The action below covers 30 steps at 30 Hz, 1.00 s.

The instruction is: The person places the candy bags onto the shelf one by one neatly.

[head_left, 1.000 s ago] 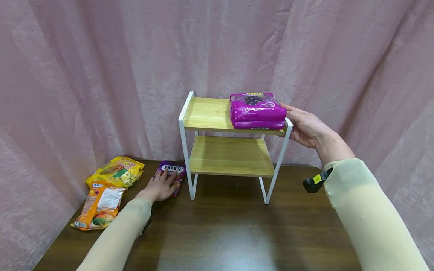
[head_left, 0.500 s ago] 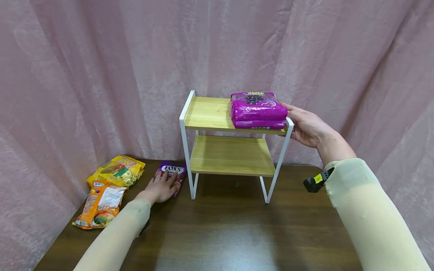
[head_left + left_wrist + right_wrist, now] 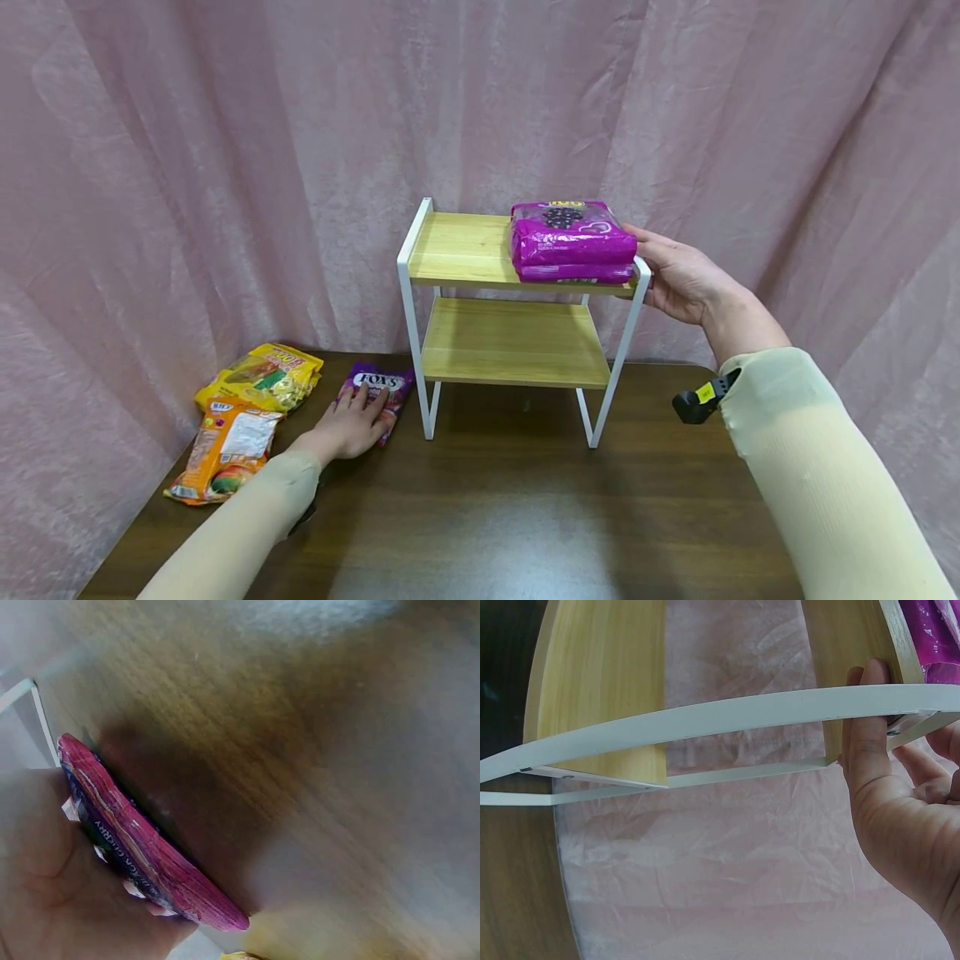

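Resting, fingers spread, the left hand [image 3: 347, 429] on a purple packet [image 3: 392, 384] — on the surface [image 3: 487, 521], left of a rack [image 3: 517, 342] — the right hand [image 3: 686, 283] gripping the rack's upper right end, beside a magenta bag [image 3: 573, 237].

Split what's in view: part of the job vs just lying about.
Apparently in the job:
FOX'S bag, under the left hand
White-framed shelf, gripped at one end by the right hand
Magenta pack, on top of the shelf; likely included

Apparently just lying about, untouched:
Yellow packaging, on the table
Orange packet, in front of it
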Available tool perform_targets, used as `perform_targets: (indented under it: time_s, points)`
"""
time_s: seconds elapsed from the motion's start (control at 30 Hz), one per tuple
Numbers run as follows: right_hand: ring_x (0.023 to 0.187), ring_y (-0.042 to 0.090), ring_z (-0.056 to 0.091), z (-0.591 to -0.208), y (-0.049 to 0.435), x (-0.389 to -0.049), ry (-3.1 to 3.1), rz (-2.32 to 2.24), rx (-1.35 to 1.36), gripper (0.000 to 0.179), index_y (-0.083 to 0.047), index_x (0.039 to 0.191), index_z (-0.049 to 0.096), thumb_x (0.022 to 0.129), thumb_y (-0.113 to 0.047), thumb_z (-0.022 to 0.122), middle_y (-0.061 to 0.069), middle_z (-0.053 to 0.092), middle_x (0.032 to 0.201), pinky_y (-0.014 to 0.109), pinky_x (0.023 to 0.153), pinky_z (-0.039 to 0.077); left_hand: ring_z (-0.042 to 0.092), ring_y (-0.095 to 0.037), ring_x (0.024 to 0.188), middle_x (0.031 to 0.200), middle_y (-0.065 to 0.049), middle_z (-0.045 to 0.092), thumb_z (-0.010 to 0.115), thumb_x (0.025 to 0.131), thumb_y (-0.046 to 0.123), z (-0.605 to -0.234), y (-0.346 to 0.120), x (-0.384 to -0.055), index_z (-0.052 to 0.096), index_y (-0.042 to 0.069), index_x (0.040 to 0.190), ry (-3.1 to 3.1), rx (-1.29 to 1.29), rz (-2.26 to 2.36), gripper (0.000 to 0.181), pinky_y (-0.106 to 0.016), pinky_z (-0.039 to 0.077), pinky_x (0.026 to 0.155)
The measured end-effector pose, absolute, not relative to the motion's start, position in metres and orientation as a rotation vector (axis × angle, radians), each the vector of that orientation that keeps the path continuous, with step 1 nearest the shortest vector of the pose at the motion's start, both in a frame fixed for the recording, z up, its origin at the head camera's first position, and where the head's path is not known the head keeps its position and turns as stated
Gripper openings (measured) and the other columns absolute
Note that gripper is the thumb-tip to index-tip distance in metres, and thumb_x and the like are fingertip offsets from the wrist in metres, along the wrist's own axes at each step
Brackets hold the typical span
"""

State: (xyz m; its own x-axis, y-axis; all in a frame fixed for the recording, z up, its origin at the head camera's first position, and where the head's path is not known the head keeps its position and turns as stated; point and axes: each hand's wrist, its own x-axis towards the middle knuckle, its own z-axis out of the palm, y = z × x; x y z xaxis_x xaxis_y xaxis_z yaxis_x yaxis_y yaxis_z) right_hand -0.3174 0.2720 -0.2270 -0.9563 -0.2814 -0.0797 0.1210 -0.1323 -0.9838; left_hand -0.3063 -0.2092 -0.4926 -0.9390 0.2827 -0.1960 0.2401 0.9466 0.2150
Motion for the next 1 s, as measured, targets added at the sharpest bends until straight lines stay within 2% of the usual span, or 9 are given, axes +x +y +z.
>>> perform_targets:
  time_s: [0.27, 0.47, 0.7, 1.0]
  points:
    - [0.091, 0.015, 0.074, -0.227, 0.272, -0.317, 1.873, -2.17, -0.186, 0.074, -0.027, 0.166, 0.015, 0.106, -0.025, 0.058, 0.008, 0.068, 0.123, 0.031, 0.085, 0.058, 0.008, -0.058, 0.148, 0.163, -0.034, 0.013, 0.034, 0.11, 0.047, -0.487, -0.21, -0.293, 0.027, 0.007, 0.162, 2.851, 0.39, 0.29, 0.067, -0.073, 0.014, 0.115]
    - [0.092, 0.014, 0.073, -0.229, 0.272, -0.32, 1.847, -2.176, -0.219, 0.071, -0.025, 0.166, 0.013, 0.108, -0.021, 0.054, 0.007, 0.067, 0.125, 0.031, 0.085, 0.059, 0.008, -0.061, 0.146, 0.162, -0.036, 0.015, 0.035, 0.11, 0.048, -0.493, -0.212, -0.285, 0.029, 0.007, 0.162, 2.875, 0.415, 0.275, 0.066, -0.074, 0.015, 0.113]
    - [0.095, 0.015, 0.073, -0.229, 0.272, -0.32, 1.826, -2.182, -0.228, 0.071, -0.025, 0.167, 0.012, 0.109, -0.02, 0.052, 0.007, 0.066, 0.126, 0.032, 0.087, 0.058, 0.006, -0.06, 0.147, 0.163, -0.034, 0.013, 0.025, 0.108, 0.058, -0.51, -0.219, -0.279, 0.026, 0.01, 0.163, 2.924, 0.416, 0.279, 0.073, -0.073, 0.014, 0.115]
    - [0.093, 0.015, 0.073, -0.229, 0.271, -0.319, 1.834, -2.179, -0.21, 0.073, -0.026, 0.166, 0.014, 0.107, -0.022, 0.056, 0.007, 0.068, 0.124, 0.032, 0.086, 0.058, 0.011, -0.06, 0.146, 0.162, -0.035, 0.018, 0.031, 0.109, 0.053, -0.501, -0.215, -0.257, 0.032, 0.009, 0.161, 2.948, 0.367, 0.253, 0.068, -0.073, 0.017, 0.114]
